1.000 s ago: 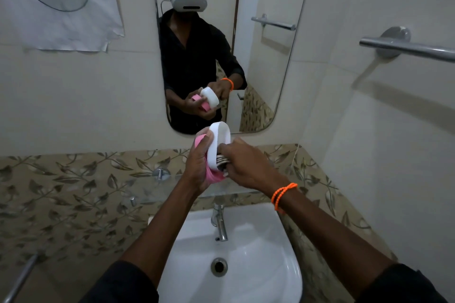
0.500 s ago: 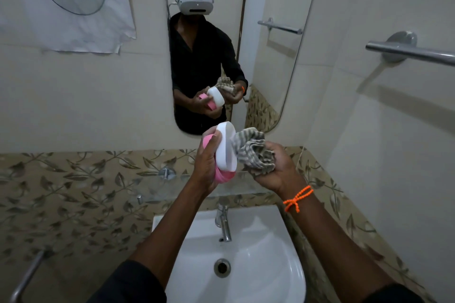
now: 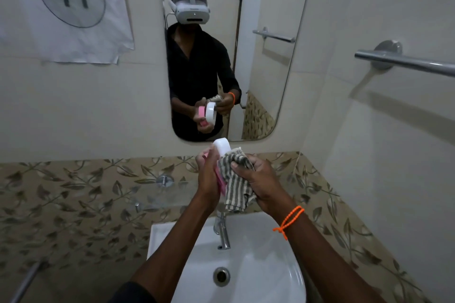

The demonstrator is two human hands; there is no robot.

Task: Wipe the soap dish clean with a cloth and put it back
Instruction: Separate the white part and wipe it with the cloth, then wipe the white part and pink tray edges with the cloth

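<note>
— Cream wall tiles fill the head view, with a leaf-patterned band (image 3: 73,194) running below them. What hangs on the wall?

— A rounded mirror (image 3: 278,56) sits in the middle, and a white sheet of paper (image 3: 66,10) marked 11 inside a circle hangs to its left. A metal towel rail (image 3: 403,63) is fixed to the side wall on the right.

— And lower down?

— A white basin (image 3: 258,268) with a metal tap (image 3: 222,231) at its back edge and a drain (image 3: 221,276) in the bowl. Both forearms reach over it.

— Where is the soap dish?

— The soap dish (image 3: 221,146) is held up on edge above the tap, just under the mirror's lower rim. Its white part shows at the top and a pink part along the left and bottom.

— How does the left hand (image 3: 209,177) hold it?

— Its fingers are curled round the dish's near side, with the thumb across the front.

— And the right hand (image 3: 258,179)?

— It grips a striped grey cloth (image 3: 234,184), bunched in curled fingers and pressed against the face of the dish; the loose end hangs down toward the tap. An orange bracelet (image 3: 289,220) circles that wrist.

— Does the mirror add anything?

— It shows the person in a black shirt and a white headset (image 3: 192,11), holding dish and cloth together at chest height.
</note>
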